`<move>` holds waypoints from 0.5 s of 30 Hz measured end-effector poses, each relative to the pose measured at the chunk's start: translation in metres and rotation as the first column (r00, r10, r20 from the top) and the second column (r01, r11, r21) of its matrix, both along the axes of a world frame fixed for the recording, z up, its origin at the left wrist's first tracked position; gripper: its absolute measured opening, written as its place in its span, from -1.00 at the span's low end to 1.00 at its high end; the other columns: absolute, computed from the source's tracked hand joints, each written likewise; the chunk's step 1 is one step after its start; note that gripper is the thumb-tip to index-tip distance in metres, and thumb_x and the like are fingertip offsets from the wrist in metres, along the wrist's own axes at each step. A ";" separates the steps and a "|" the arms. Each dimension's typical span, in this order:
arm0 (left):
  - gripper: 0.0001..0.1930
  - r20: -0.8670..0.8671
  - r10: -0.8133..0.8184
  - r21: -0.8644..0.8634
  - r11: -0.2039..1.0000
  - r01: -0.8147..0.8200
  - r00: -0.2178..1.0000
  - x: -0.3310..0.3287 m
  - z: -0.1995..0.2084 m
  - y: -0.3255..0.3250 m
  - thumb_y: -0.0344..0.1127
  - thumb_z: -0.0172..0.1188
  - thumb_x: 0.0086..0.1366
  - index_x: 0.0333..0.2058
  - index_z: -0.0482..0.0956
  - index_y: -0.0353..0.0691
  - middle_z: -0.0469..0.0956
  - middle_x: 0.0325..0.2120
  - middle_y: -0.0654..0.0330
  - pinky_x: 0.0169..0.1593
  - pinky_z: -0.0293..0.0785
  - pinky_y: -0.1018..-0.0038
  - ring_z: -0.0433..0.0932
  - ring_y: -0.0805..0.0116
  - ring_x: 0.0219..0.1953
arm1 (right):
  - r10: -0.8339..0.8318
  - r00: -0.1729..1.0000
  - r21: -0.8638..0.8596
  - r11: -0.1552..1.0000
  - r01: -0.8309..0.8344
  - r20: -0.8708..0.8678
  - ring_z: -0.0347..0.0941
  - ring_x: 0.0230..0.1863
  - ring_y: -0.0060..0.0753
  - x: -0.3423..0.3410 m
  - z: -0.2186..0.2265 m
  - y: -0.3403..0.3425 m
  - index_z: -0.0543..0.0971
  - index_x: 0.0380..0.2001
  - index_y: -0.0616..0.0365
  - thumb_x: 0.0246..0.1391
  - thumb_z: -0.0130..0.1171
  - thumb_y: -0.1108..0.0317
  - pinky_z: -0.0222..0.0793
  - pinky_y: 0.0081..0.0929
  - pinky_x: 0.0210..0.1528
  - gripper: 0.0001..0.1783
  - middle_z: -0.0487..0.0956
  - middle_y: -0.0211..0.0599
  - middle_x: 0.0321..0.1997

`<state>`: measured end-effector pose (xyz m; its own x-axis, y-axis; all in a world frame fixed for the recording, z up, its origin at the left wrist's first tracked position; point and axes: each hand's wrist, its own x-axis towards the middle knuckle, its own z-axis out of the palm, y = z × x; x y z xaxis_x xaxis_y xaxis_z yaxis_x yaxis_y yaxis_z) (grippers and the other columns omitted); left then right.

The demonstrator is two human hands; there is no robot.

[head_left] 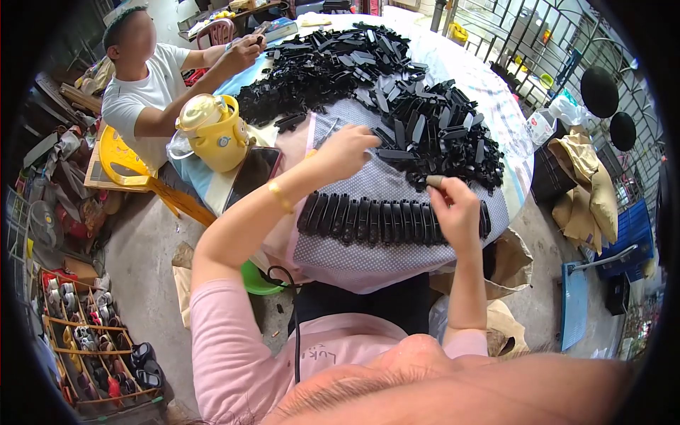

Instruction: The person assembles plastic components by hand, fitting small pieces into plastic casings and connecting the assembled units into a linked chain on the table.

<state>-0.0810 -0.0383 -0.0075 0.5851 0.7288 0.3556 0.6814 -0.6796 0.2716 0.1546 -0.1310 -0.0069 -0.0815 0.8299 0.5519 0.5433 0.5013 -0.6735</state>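
A row of dark, narrow plastic pieces (368, 221) stands side by side on the dotted cloth (322, 261) in front of me. My left hand (347, 152) reaches over the cloth with its fingers drawn together, right beside loose long black pieces (397, 154); what the fingertips hold is hidden. Above the row's right part is my right hand (455, 209), thumb and index finger curled close together, a tan finger cot (434, 181) on one fingertip. Small black parts (482, 168) lie heaped by it, and anything in its pinch is too small to name.
A large heap of black pieces (333, 60) covers the table's far side. At left stand a yellow jug (212, 134) and a dark phone-like slab (251, 177). Another person (152, 88) sits at far left, hands raised. A cable (296, 319) hangs before me.
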 end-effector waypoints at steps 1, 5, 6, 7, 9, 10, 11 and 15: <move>-0.73 0.003 0.000 0.006 1.000 0.000 1.000 0.008 -0.007 0.015 -0.45 0.11 0.06 -0.20 0.52 -0.25 0.48 -0.22 0.03 -0.03 0.36 0.33 0.43 0.06 -0.12 | 0.008 1.000 0.064 0.998 -0.010 0.028 0.41 -0.50 -0.52 -0.003 -0.001 -0.006 0.57 -0.34 0.29 -0.07 0.16 0.58 0.30 -0.63 -0.45 -0.85 0.50 -0.26 -0.49; -0.64 -0.148 0.040 0.038 0.999 -0.035 0.988 0.023 -0.021 0.048 -0.59 0.04 -0.04 -0.17 0.44 -0.30 0.46 -0.26 -0.01 0.00 0.35 0.28 0.40 0.02 -0.08 | -0.011 0.998 0.225 0.974 -0.003 0.061 0.39 -0.51 -0.49 -0.001 -0.010 -0.024 0.55 -0.36 0.32 -0.06 0.17 0.58 0.31 -0.61 -0.45 -0.87 0.47 -0.25 -0.51; -0.62 -0.174 0.055 0.024 0.998 -0.052 0.983 0.024 -0.021 0.051 -0.59 0.07 -0.04 -0.16 0.44 -0.29 0.45 -0.26 -0.01 -0.01 0.36 0.27 0.40 0.00 -0.10 | -0.055 0.998 0.159 0.986 0.052 0.014 0.39 -0.52 -0.50 0.002 -0.011 -0.031 0.55 -0.36 0.32 -0.07 0.18 0.57 0.31 -0.61 -0.45 -0.87 0.46 -0.26 -0.52; -0.60 -0.201 0.071 0.009 0.997 -0.071 0.977 0.023 -0.021 0.052 -0.60 0.09 -0.05 -0.14 0.43 -0.29 0.43 -0.27 -0.01 -0.03 0.36 0.27 0.40 -0.01 -0.12 | -0.100 0.994 0.090 0.991 0.103 -0.032 0.39 -0.53 -0.50 0.004 -0.012 -0.036 0.54 -0.36 0.33 -0.07 0.19 0.56 0.32 -0.61 -0.45 -0.86 0.46 -0.26 -0.52; -0.57 -0.190 0.053 0.054 0.998 -0.043 0.980 0.018 -0.024 0.051 -0.59 0.12 -0.06 -0.12 0.41 -0.30 0.41 -0.26 -0.01 -0.05 0.37 0.25 0.41 -0.03 -0.15 | -0.100 0.992 0.099 0.989 0.107 -0.072 0.40 -0.51 -0.57 0.009 -0.018 -0.042 0.54 -0.38 0.33 -0.06 0.22 0.54 0.34 -0.65 -0.43 -0.87 0.48 -0.32 -0.51; -0.55 -0.139 0.035 0.051 0.998 -0.028 0.990 0.015 -0.026 0.049 -0.58 0.15 -0.07 -0.10 0.40 -0.30 0.40 -0.25 -0.02 -0.06 0.38 0.25 0.42 -0.03 -0.16 | -0.094 0.986 0.055 0.993 0.102 -0.136 0.41 -0.49 -0.60 0.009 -0.020 -0.045 0.54 -0.39 0.33 -0.06 0.23 0.53 0.34 -0.66 -0.41 -0.87 0.49 -0.35 -0.50; -0.53 -0.089 0.015 0.049 0.999 -0.011 0.996 0.013 -0.026 0.046 -0.57 0.17 -0.07 -0.08 0.39 -0.30 0.39 -0.24 -0.03 -0.08 0.38 0.25 0.42 -0.03 -0.17 | -0.091 0.976 0.011 0.995 0.095 -0.200 0.41 -0.47 -0.63 0.009 -0.022 -0.047 0.54 -0.40 0.32 -0.06 0.24 0.53 0.35 -0.68 -0.40 -0.87 0.50 -0.37 -0.48; -0.50 -0.041 0.012 0.042 0.999 -0.010 0.999 0.001 -0.026 0.031 -0.55 0.17 -0.06 -0.04 0.38 -0.28 0.41 -0.26 -0.05 -0.10 0.38 0.25 0.41 -0.04 -0.19 | -0.084 0.977 0.036 0.995 0.092 -0.197 0.42 -0.46 -0.65 0.006 -0.028 -0.046 0.55 -0.40 0.32 -0.05 0.23 0.53 0.36 -0.70 -0.37 -0.89 0.52 -0.38 -0.47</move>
